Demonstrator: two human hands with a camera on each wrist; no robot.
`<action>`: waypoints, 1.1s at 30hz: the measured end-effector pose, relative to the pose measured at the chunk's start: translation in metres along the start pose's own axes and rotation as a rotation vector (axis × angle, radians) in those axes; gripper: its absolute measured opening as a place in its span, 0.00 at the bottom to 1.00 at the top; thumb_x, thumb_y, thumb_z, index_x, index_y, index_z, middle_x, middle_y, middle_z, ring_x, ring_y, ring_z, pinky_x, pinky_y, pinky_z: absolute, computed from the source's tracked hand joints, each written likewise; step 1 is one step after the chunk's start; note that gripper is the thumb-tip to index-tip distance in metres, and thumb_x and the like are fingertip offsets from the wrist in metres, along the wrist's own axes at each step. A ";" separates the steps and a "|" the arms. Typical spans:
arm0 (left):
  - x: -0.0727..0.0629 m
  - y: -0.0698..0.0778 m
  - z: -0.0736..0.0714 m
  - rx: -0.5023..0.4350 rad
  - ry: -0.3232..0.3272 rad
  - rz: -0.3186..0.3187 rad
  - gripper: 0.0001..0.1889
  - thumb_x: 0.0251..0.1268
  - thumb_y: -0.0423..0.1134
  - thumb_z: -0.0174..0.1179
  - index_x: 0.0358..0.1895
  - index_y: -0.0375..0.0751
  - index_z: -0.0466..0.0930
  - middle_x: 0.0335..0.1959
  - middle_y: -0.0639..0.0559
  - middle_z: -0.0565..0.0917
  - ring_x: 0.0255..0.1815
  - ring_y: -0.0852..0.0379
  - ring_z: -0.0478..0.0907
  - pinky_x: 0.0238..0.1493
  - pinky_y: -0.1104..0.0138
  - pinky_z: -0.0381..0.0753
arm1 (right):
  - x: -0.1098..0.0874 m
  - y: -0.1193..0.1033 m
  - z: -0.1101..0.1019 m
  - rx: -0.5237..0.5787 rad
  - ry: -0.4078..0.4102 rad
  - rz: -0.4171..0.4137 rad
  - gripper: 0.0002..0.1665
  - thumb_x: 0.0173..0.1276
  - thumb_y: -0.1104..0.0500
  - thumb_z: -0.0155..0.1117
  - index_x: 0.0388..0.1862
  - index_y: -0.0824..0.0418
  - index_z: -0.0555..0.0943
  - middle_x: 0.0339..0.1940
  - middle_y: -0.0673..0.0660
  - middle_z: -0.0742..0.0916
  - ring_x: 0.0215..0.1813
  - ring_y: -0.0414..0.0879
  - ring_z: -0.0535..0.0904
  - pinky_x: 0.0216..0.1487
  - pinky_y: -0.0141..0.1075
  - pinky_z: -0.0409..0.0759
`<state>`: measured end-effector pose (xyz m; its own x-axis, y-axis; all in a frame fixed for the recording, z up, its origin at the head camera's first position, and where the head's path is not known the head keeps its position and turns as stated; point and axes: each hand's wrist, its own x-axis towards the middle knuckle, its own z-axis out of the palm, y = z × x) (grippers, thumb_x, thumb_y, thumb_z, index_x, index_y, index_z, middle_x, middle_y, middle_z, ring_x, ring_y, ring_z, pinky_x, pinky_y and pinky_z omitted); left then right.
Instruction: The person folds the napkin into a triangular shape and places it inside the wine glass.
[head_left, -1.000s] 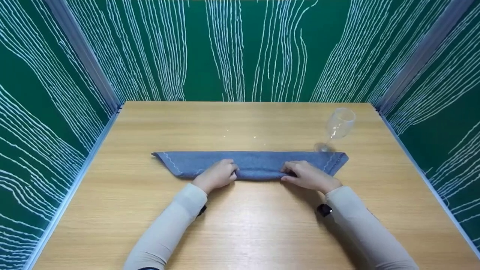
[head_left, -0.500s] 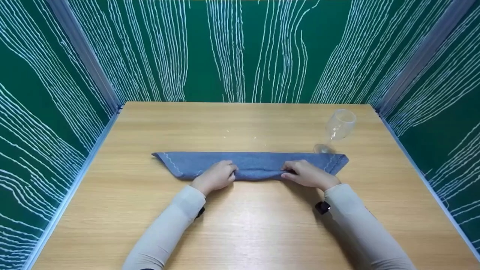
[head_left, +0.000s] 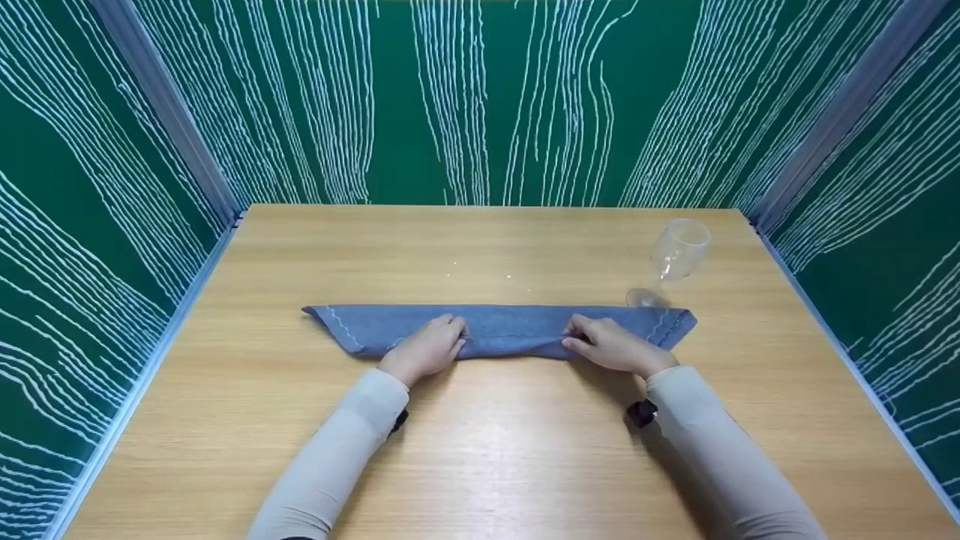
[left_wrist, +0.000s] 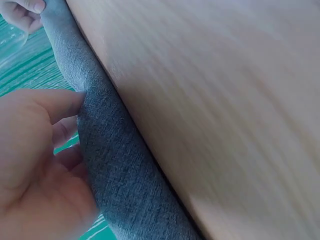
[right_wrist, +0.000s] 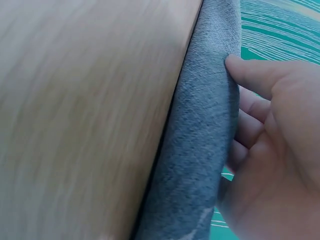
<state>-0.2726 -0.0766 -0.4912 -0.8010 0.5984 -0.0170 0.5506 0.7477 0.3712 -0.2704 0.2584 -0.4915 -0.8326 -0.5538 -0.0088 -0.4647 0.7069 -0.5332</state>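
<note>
A blue-grey cloth, folded into a long strip with slanted ends and pale stitching, lies across the middle of the table. My left hand pinches its near edge left of centre. Farther right, my right hand pinches the same edge between thumb and curled fingers. In the left wrist view the thumb of my left hand presses on the rolled cloth. The right wrist view shows the thumb of my right hand on the cloth, its other fingers partly hidden behind it.
A clear stemmed glass stands upright behind the cloth's right end, its foot right at the cloth's far edge. Several tiny pale specks show on the wooden table. Green walls with white lines enclose the back and sides.
Both hands have moved slightly away from the body, turning the cloth's near edge a little further over. The glass has stayed in place.
</note>
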 end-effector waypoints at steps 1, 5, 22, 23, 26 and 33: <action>0.001 0.000 0.000 0.000 -0.001 -0.002 0.09 0.79 0.36 0.50 0.51 0.35 0.76 0.46 0.41 0.78 0.50 0.45 0.78 0.53 0.55 0.78 | 0.001 0.000 0.000 0.004 0.001 0.007 0.10 0.78 0.55 0.58 0.49 0.61 0.78 0.39 0.52 0.85 0.41 0.46 0.80 0.46 0.47 0.79; 0.003 0.000 -0.002 0.001 -0.003 -0.014 0.08 0.78 0.35 0.51 0.49 0.34 0.77 0.44 0.41 0.78 0.48 0.44 0.77 0.51 0.54 0.78 | 0.003 0.000 0.000 -0.006 0.004 0.021 0.08 0.78 0.56 0.57 0.46 0.59 0.77 0.36 0.50 0.83 0.38 0.45 0.77 0.43 0.46 0.77; 0.008 0.000 -0.004 0.033 0.015 -0.081 0.05 0.77 0.36 0.53 0.43 0.39 0.76 0.41 0.45 0.76 0.45 0.44 0.75 0.48 0.54 0.77 | 0.012 0.001 0.006 -0.084 0.086 0.031 0.04 0.72 0.63 0.64 0.37 0.61 0.78 0.36 0.55 0.82 0.40 0.52 0.78 0.43 0.49 0.78; 0.008 0.000 -0.003 0.040 0.019 -0.075 0.04 0.77 0.36 0.53 0.43 0.39 0.76 0.41 0.45 0.76 0.45 0.44 0.75 0.48 0.55 0.77 | 0.012 0.000 0.005 -0.084 0.083 0.032 0.03 0.72 0.64 0.63 0.37 0.60 0.78 0.36 0.55 0.82 0.40 0.51 0.78 0.42 0.48 0.79; 0.008 0.000 -0.002 0.063 0.035 -0.058 0.04 0.77 0.36 0.54 0.43 0.39 0.76 0.40 0.44 0.76 0.44 0.44 0.75 0.47 0.55 0.77 | 0.013 -0.002 0.003 -0.081 0.070 0.042 0.03 0.73 0.64 0.62 0.37 0.61 0.80 0.34 0.54 0.83 0.39 0.50 0.78 0.41 0.47 0.79; 0.004 0.003 -0.002 0.077 0.021 -0.063 0.04 0.78 0.36 0.53 0.44 0.40 0.76 0.41 0.45 0.75 0.44 0.45 0.74 0.47 0.55 0.77 | 0.012 -0.003 -0.001 -0.070 0.018 0.046 0.04 0.73 0.64 0.62 0.36 0.60 0.81 0.33 0.53 0.84 0.35 0.46 0.76 0.37 0.43 0.77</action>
<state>-0.2744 -0.0724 -0.4886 -0.8391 0.5437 -0.0184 0.5146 0.8043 0.2972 -0.2793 0.2498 -0.4896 -0.8582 -0.5130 -0.0163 -0.4455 0.7604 -0.4725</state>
